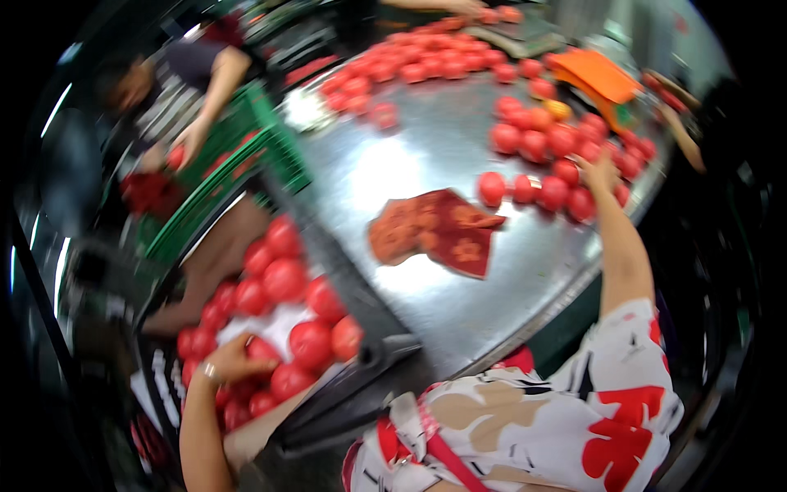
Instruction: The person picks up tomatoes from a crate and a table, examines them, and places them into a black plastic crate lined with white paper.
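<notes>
My left hand (230,364), with a band at the wrist, reaches into a dark crate (335,270) lined with brown paper or card. Its fingers curve around a red tomato (261,349) there. Other tomatoes (284,280) surround a pale patch in the crate. On the metal table, my right hand (599,172) rests at a group of loose tomatoes (533,146). Blur and the hand itself hide whether its fingers hold one. A red and orange patterned cloth (439,230) lies crumpled between the crate and that group.
A person (184,98) at the left holds a tomato over a green crate (286,154). Many tomatoes (424,55) cover the table's far side, near a scale (522,37) and another person's hand. An orange container (599,77) stands at the right, beside another person's arms.
</notes>
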Tool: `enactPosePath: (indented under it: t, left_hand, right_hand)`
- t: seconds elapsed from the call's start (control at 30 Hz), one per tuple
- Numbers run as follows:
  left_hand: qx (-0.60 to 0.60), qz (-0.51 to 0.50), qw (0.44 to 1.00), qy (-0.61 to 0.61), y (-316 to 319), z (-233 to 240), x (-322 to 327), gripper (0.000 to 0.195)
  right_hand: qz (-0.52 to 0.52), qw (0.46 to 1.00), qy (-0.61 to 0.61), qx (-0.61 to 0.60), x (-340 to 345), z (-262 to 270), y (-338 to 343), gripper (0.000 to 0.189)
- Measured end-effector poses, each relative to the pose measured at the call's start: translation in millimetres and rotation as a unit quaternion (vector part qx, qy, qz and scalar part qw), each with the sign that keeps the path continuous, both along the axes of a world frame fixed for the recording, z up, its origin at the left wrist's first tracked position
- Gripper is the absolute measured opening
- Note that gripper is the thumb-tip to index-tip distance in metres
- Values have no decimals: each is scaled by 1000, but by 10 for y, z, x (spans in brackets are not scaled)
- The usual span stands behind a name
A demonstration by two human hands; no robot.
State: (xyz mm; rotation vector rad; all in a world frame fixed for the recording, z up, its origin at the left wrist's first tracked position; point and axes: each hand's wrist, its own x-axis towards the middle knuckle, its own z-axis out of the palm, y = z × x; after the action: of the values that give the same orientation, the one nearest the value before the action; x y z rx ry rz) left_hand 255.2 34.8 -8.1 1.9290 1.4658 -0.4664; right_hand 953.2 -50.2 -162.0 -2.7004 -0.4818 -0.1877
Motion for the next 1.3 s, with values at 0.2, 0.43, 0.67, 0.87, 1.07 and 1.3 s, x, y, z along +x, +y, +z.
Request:
enactPosePath:
  t: [0.2,0.43,0.67,0.87,1.07,1.3]
  left_hand:
    - [40,-66,996,45,83,15,165,72]
    - [24,-11,1000,9,-40,12,-24,66]
    - [81,30,995,-57,79,88,-50,62]
    - [81,55,994,-52,102,58,-156,64]
    - [120,64,987,-89,74,245,-115,61]
    - [72,203,916,-337,14,372,-287,50]
  right_hand:
    - [132,962,-188,145,285,132,652,69]
    - [688,539,234,426,-2877,2009,716,28]
    - [915,222,121,315,-3885,2672,-130,30]
    - [881,170,83,433,-4099,2538,-179,40]
    - [805,161,92,563,-4318,2392,-180,48]
    - [841,179,108,499,-4370,2418,-166,42]
